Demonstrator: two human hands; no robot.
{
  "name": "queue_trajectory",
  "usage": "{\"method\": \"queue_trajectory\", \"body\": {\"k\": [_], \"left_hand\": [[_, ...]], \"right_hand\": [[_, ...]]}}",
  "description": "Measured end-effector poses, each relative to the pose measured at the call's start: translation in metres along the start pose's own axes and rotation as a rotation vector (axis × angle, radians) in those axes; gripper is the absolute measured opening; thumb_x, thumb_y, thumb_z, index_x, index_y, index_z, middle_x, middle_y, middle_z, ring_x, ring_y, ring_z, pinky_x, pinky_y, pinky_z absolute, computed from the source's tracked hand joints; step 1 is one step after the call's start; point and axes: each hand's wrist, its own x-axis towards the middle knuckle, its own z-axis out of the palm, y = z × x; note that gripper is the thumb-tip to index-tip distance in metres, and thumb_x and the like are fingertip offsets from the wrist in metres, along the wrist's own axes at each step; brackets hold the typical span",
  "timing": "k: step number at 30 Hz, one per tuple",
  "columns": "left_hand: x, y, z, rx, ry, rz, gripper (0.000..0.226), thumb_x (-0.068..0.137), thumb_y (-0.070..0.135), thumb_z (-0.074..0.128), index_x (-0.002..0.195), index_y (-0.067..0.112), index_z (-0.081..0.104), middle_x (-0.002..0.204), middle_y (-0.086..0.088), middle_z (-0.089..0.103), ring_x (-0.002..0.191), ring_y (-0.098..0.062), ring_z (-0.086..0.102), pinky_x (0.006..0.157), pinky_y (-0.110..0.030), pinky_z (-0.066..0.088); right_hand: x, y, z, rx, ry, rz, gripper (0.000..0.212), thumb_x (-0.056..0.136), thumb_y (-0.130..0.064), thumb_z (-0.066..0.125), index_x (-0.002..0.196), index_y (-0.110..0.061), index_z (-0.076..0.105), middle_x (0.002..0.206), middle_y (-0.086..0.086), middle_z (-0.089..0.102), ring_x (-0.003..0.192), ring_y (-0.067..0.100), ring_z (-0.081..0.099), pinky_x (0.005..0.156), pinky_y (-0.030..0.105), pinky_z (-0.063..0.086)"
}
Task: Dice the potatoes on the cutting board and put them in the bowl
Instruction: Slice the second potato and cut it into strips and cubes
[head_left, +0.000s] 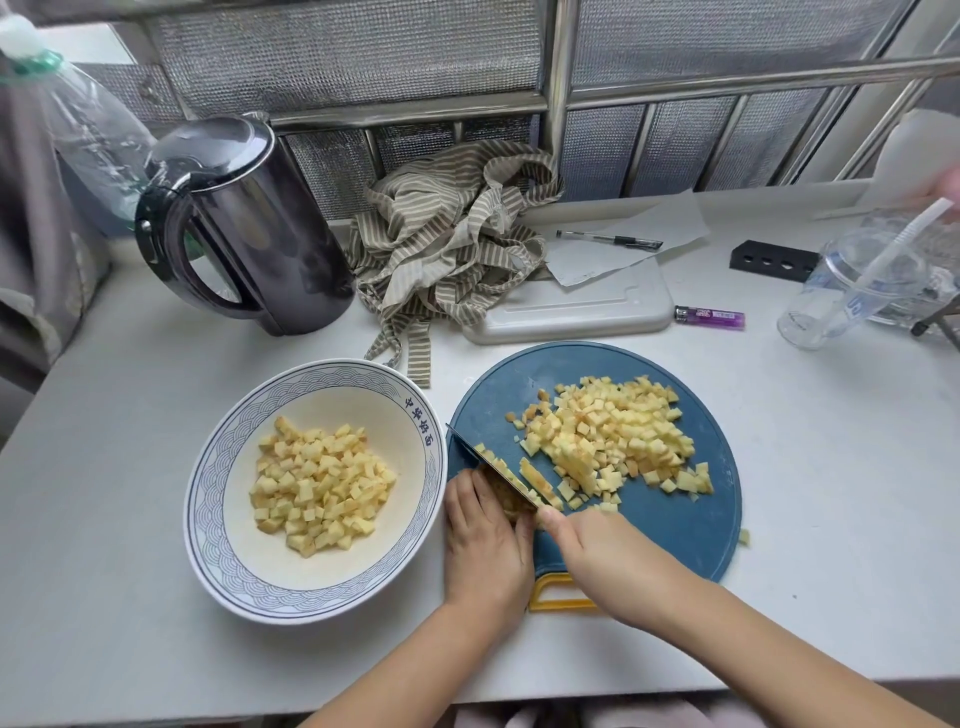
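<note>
Covering most of the view, the white counter (805, 545) carries a round blue cutting board (675, 525) on the right and a wide patterned bowl (215, 467) just beside it on the left. A good heap of potato cubes (319, 491) lies in the bowl. A bigger pile of cubes (613, 441) sits on the far half of the board, not yet moved. At the near left edge of the board the left hand (485, 540) holds down with bent fingers the uncut strips (511, 501). The right hand (587, 545) is closed around the handle of the knife (493, 467), whose blade stands against these strips. I judge the dicing nearly finished; moving the pile from the board into the bowl remains.
</note>
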Motion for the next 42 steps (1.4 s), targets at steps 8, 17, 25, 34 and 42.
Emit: {"method": "queue_trajectory", "body": {"k": [8, 17, 25, 34, 42], "left_hand": [[0.0, -0.001, 0.001, 0.019, -0.009, 0.006, 0.061, 0.09, 0.037, 0.034, 0.131, -0.008, 0.041, 0.125, -0.025, 0.047, 0.119, -0.035, 0.038, 0.106, -0.042, 0.023], [-0.001, 0.0, -0.002, 0.012, -0.06, -0.017, 0.064, 0.09, 0.042, 0.035, 0.128, -0.008, 0.043, 0.123, -0.025, 0.049, 0.118, -0.035, 0.039, 0.105, -0.041, 0.024], [-0.001, -0.007, -0.015, -0.077, -0.079, 0.051, 0.092, 0.086, 0.071, 0.028, 0.14, -0.004, 0.033, 0.132, -0.017, 0.039, 0.123, -0.025, 0.027, 0.109, -0.033, 0.015], [0.001, -0.009, -0.022, -0.023, -0.094, 0.036, 0.096, 0.071, 0.071, 0.043, 0.133, -0.001, 0.043, 0.12, -0.01, 0.047, 0.112, -0.02, 0.034, 0.1, -0.036, 0.041], [-0.001, -0.014, -0.026, -0.127, -0.172, 0.02, 0.1, 0.074, 0.075, 0.032, 0.146, 0.004, 0.029, 0.139, -0.01, 0.035, 0.13, -0.021, 0.024, 0.112, -0.032, 0.023]], "right_hand": [[0.008, 0.014, 0.024, 0.035, 0.078, -0.03, 0.048, 0.105, -0.041, 0.02, 0.065, -0.022, 0.038, 0.061, -0.004, 0.042, 0.065, 0.017, 0.045, 0.062, 0.031, 0.032], [0.018, 0.02, 0.015, 0.122, 0.075, -0.035, 0.053, 0.106, -0.04, 0.024, 0.058, -0.017, 0.031, 0.053, -0.004, 0.031, 0.047, 0.008, 0.028, 0.049, 0.026, 0.022], [0.026, 0.034, 0.007, 0.2, 0.049, -0.021, 0.054, 0.102, -0.051, 0.027, 0.064, -0.016, 0.041, 0.056, -0.001, 0.036, 0.051, 0.015, 0.032, 0.058, 0.033, 0.025], [0.016, 0.034, -0.003, 0.206, 0.059, -0.002, 0.051, 0.104, -0.046, 0.029, 0.066, -0.014, 0.04, 0.051, -0.005, 0.034, 0.034, 0.003, 0.035, 0.049, 0.023, 0.022], [-0.012, 0.036, 0.007, 0.293, 0.085, -0.074, 0.052, 0.102, -0.048, 0.028, 0.066, -0.014, 0.04, 0.047, -0.007, 0.036, 0.04, 0.008, 0.033, 0.049, 0.023, 0.029]]}}
